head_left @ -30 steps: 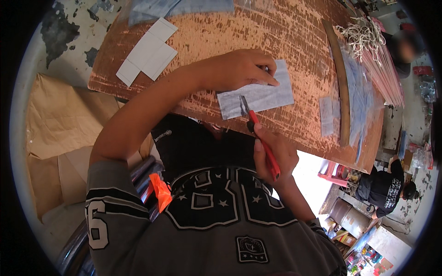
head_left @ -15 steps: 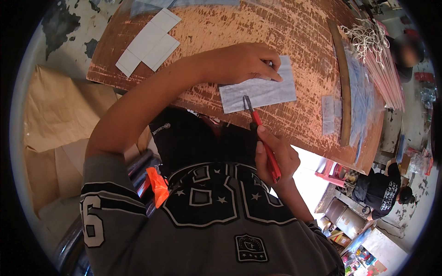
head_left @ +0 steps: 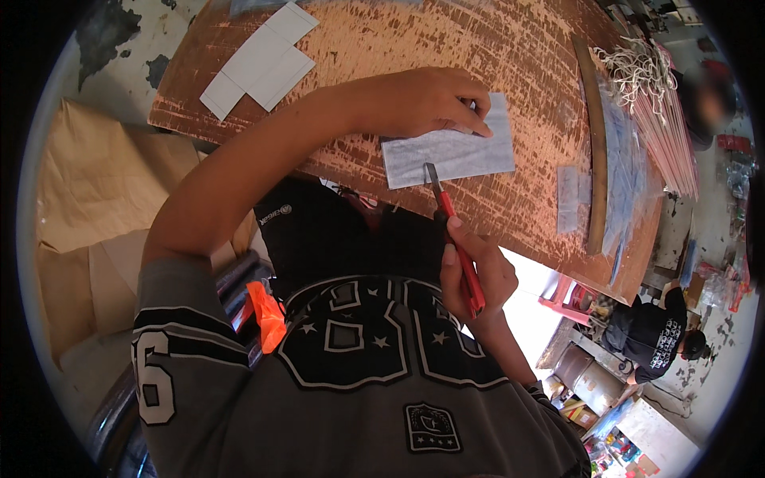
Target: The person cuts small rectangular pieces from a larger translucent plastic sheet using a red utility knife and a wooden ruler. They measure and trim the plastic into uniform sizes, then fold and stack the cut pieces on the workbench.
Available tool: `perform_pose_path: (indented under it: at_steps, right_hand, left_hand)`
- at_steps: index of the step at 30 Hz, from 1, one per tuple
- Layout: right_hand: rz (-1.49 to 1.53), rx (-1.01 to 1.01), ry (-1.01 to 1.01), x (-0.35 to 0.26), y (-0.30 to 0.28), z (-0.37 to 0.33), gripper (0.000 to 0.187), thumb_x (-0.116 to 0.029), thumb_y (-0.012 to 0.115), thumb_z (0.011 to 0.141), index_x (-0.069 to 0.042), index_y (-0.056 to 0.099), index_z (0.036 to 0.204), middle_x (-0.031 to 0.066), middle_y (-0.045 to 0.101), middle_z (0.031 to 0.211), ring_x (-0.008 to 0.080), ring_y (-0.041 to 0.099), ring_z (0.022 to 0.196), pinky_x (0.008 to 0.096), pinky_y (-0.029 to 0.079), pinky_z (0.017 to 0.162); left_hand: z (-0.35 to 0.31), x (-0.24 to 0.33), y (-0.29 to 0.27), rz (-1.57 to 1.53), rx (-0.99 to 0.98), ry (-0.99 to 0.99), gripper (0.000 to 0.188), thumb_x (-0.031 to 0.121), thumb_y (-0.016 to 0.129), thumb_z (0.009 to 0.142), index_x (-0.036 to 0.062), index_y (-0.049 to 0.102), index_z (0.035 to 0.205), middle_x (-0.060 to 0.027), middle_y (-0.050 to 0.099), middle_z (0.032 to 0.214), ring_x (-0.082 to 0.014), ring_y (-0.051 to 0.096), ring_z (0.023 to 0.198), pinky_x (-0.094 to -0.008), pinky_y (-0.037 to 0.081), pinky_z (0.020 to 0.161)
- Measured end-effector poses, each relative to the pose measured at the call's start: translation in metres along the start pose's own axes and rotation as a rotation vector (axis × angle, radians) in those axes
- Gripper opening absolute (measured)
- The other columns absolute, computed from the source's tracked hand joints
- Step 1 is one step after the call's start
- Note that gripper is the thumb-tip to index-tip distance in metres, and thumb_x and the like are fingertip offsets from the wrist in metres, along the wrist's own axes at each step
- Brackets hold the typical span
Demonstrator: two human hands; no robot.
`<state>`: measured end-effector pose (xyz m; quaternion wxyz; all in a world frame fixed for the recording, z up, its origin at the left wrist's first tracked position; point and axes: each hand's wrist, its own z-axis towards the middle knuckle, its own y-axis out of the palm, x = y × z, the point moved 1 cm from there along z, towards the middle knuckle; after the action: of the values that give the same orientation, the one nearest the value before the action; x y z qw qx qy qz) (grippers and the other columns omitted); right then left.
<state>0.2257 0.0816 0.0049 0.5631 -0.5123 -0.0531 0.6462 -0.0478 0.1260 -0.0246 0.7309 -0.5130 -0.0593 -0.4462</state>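
Note:
A grey-blue rectangular sheet [head_left: 446, 163], perhaps a thin stack, lies near the front edge of the worn wooden table. My left hand [head_left: 434, 103] presses on its far side with bent fingers; the palm and some fingertips are hidden. In my right hand [head_left: 486, 275] is a red utility knife [head_left: 470, 279], gripped between thumb and fingers. Its blade points away from me and meets the sheet near the close edge, left of the sheet's middle. Farther left, a white flat card cutout [head_left: 259, 64] with fold lines lies on the table.
A wooden strip [head_left: 595, 151] runs along the table's right side. Beyond it lie clear-blue plastic sheets [head_left: 621, 175] and a bundle of pink sticks with white strings [head_left: 657, 127]. Brown paper [head_left: 111, 175] stands at left. A person in black [head_left: 653, 334] works at lower right.
The whole view has shifted slightly. Both hands keep their grips, and the knife blade stays near the same part of the sheet.

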Motion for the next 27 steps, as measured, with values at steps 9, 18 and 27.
perform_pose_path:
  at_steps: [9, 18, 27]
  right_hand:
    - [0.005, -0.013, 0.002, -0.003, -0.001, -0.008, 0.047, 0.009, 0.072, 0.085, -0.001, 0.071, 0.131, 0.0069, 0.063, 0.071, 0.0168, 0.061, 0.055, 0.0294, 0.046, 0.051]
    - [-0.024, -0.041, -0.018, -0.003, -0.004, -0.016, 0.048, 0.009, 0.072, 0.085, 0.0, 0.07, 0.132, 0.0068, 0.063, 0.072, 0.0176, 0.06, 0.054, 0.0302, 0.045, 0.05]
    - [0.002, -0.043, -0.054, -0.001, -0.006, -0.021, 0.051, 0.011, 0.072, 0.082, 0.0, 0.07, 0.132, 0.0071, 0.064, 0.072, 0.0185, 0.062, 0.054, 0.0308, 0.046, 0.049]
  left_hand:
    - [0.0, 0.001, 0.002, -0.028, 0.009, -0.034, 0.034, 0.011, 0.069, 0.098, 0.0194, 0.08, 0.129, -0.0039, 0.067, 0.12, -0.0246, 0.062, 0.114, -0.0371, 0.05, 0.103]
    - [-0.001, 0.001, 0.002, -0.032, -0.002, -0.055, 0.036, 0.009, 0.07, 0.097, 0.0204, 0.079, 0.13, -0.0041, 0.067, 0.121, -0.0246, 0.062, 0.115, -0.037, 0.05, 0.104]
    - [0.0, 0.0, 0.001, -0.012, 0.012, -0.018, 0.039, 0.008, 0.072, 0.095, 0.0212, 0.079, 0.131, -0.0045, 0.067, 0.121, -0.0247, 0.063, 0.115, -0.0369, 0.051, 0.103]
